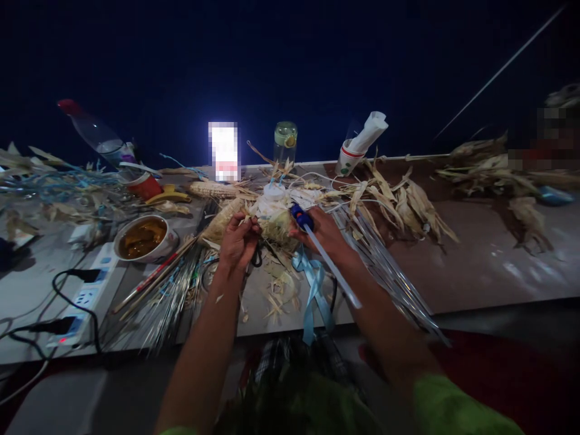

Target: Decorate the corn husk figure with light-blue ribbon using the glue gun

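Writing first: label on the plastic bottle [103, 138] too blurred to read. Paper cup [348, 162] has a red rim band and a green mark, too small to make out. Jar [285, 144] carries a round yellow badge, same problem. Bright screen [223, 150] is pixelated.

Hands: left hand [240, 238] is pinched narrow on a pale husk scrap [247, 216]. Right hand [319, 228] grips a blue glue gun [299, 215], clear stick [333, 267] jutting out back toward the wearer over the forearm.

Husk bundle [278, 232] sits on the counter [489, 272] between both hands, near the fingertips; exact contact unclear. Light-blue ribbon [313, 290] lies just nearer the wearer.
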Motion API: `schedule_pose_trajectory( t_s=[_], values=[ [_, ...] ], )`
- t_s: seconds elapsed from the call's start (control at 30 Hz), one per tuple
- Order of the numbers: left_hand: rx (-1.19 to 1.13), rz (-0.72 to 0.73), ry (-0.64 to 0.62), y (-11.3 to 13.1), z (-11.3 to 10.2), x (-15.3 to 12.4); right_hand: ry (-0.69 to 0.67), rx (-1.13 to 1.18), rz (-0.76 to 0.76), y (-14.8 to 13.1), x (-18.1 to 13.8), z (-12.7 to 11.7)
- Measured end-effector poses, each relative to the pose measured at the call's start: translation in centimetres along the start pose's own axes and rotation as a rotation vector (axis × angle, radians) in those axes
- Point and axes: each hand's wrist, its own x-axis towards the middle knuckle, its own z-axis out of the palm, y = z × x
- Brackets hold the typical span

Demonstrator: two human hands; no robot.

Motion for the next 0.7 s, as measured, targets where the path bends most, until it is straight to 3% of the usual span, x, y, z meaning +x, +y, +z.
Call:
schedule_pose_trajectory(
  t_s=[0.17,0.3,0.43,0.5,0.6,0.7],
  values=[
    [-0.033,-0.002,-0.045,0.1,-0.2,-0.1,-0.065,-0.308,0.086,-0.3,-0.3,0.1],
    [-0.057,-0.03,-0.036,0.1,-0.2,-0.2,-0.111,-0.312,0.112,0.0,-0.9,-0.1],
    [-0.039,-0.043,-0.029,0.1,-0.2,-0.3,-0.187,-0.102,0.046,0.5,-1.1,-1.6],
    [-0.024,-0.057,-0.046,0.1,-0.1,-0.4,-0.107,0.097,0.022,0.1,-0.6,-2.3],
    [-0.013,-0.075,-0.081,0.0,0.1,-0.6,0.124,0.384,0.007,-2.0,0.8,-2.0],
    [-0.005,-0.083,-0.086,-0.2,0.4,-0.6,0.124,0.591,-0.061,-4.7,2.3,0.4]
  ],
)
